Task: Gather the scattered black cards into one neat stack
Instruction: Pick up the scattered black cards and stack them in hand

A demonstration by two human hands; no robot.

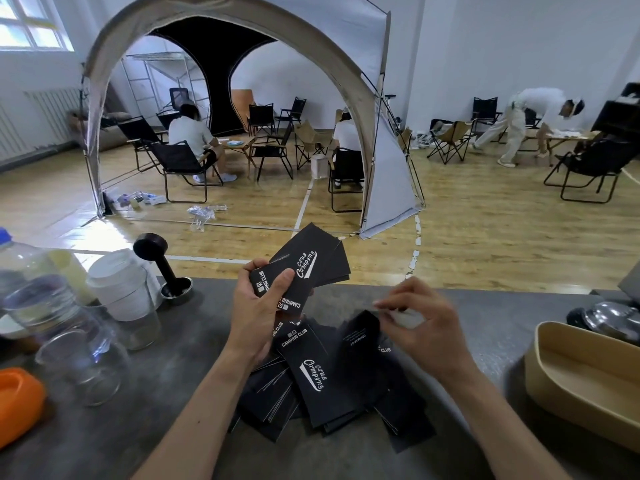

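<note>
1. A fanned bundle of black cards is gripped by the left hand, raised above the counter; the thumb is pressed across the printed faces and the fingers are curled round the far edge.
2. The bundle is not squared: card corners are splayed up and away from the left hand.
3. The right hand is held just above the counter, to the right of the left hand. Its fingers are curled and a black card appears to be pinched at its top corner, though the fingertips are blurred.
4. The loose pile of black cards is spread on the counter directly below and between the two hands, overlapping at mixed angles; one card with white script lies on top.
5. Left of the left hand, clear glasses, a stack of white paper cups, a plastic bottle and an orange object are noted.
6. Beyond the left hand, a black tamper stands on the counter.
7. Right of the right hand, a beige tray is noted.
</note>
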